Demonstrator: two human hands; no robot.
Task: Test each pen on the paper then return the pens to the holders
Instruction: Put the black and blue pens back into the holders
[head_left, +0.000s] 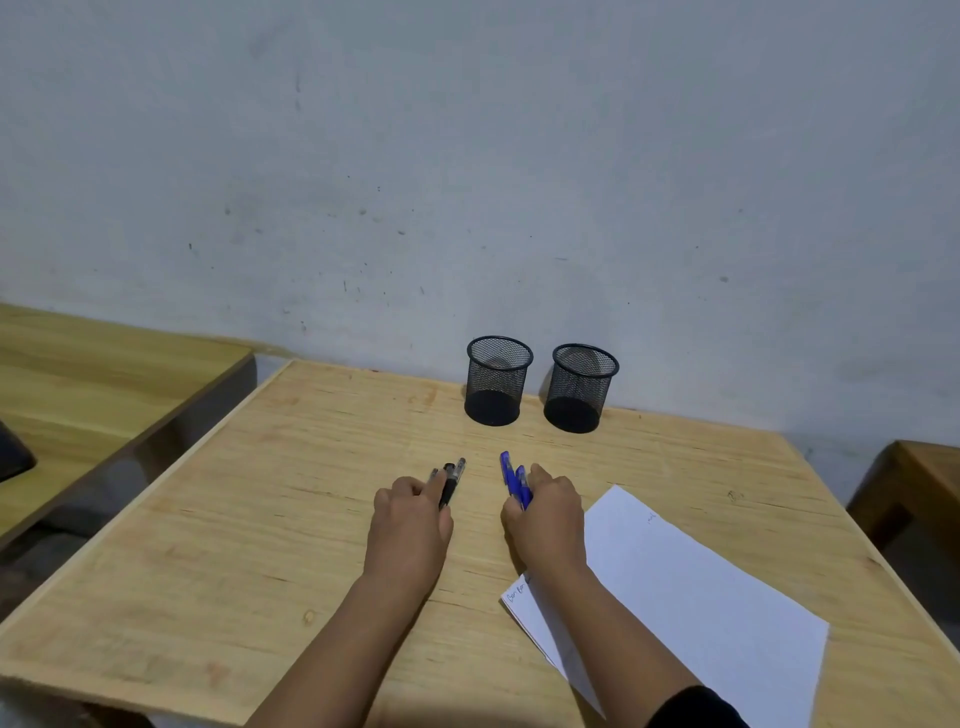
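Two black mesh pen holders stand at the far edge of the wooden table (218, 519), the left holder (497, 380) and the right holder (580, 387), and both look empty. My left hand (410, 525) is closed around a bunch of black pens (451, 480) whose ends point toward the holders. My right hand (548, 519) grips a bunch of blue pens (514, 478) in the same way. Both hands rest low over the table's middle. A white sheet of paper (691, 597) lies at the right with faint scribbles, partly under my right forearm.
A grey marked wall rises right behind the holders. Another wooden table (78, 395) sits to the left across a gap, with a dark object (13, 457) at its edge. A brown wooden piece of furniture (919, 488) stands at the far right.
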